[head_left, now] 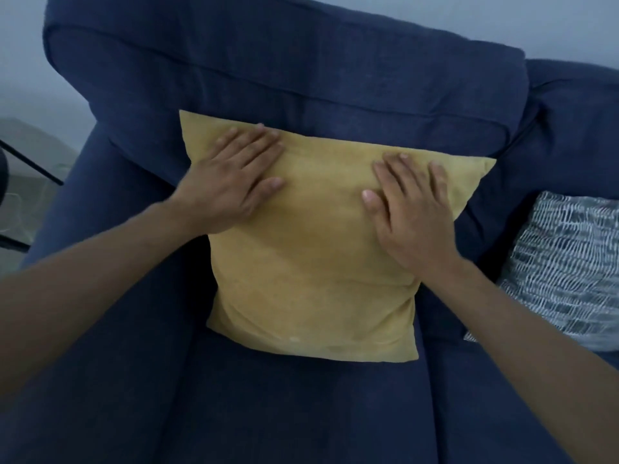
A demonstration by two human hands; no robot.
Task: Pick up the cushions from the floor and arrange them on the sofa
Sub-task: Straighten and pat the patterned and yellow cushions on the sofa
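Note:
A yellow cushion point(311, 262) leans against the back cushion of the dark blue sofa point(268, 78), its lower edge on the seat. My left hand point(231, 179) lies flat on the cushion's upper left part with straight fingers. Flat on the upper right part is my right hand point(408, 209), fingers spread and pressing the fabric. A grey and white patterned cushion point(562, 269) rests on the sofa seat to the right, partly cut off by the frame edge.
The sofa's left armrest point(77, 195) runs along the left side. Beyond it stands a thin black metal frame point(30, 162) over a pale floor. A light wall point(20, 61) is behind the sofa.

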